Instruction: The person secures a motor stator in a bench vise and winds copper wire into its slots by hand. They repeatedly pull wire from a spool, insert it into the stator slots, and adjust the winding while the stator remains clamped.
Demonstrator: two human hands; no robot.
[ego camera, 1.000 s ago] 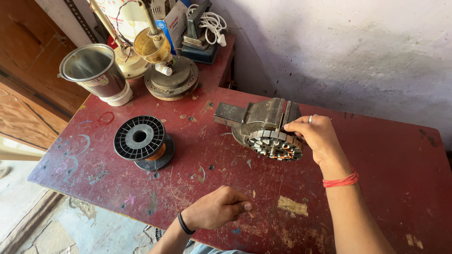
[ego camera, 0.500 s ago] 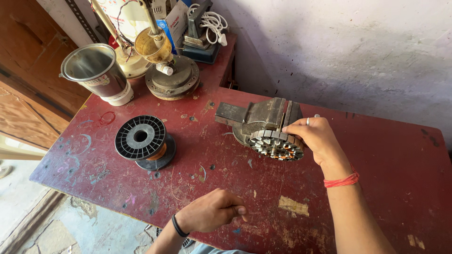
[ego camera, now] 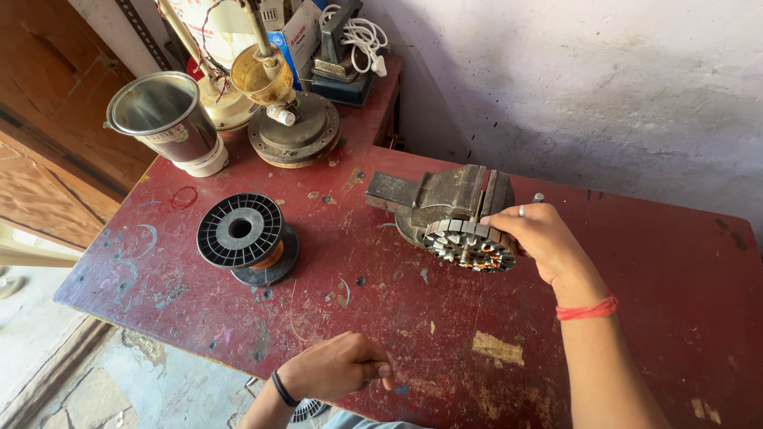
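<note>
Item: round slotted steel stator core (ego camera: 469,246), held in grey metal bench vise (ego camera: 445,195) on worn red wooden table (ego camera: 397,318). Right hand (ego camera: 540,242) grips its rim; left hand (ego camera: 338,367) fisted near table edge, contents unclear. Black wire spool (ego camera: 240,232) apart; some slots show copper winding, extent unclear.

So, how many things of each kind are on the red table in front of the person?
Bench vise: 1
Slotted motor core, under the right hand: 1
Black wire spool: 1
Steel cup: 1
Total: 4
The left hand rests closed at the table edge.
</note>
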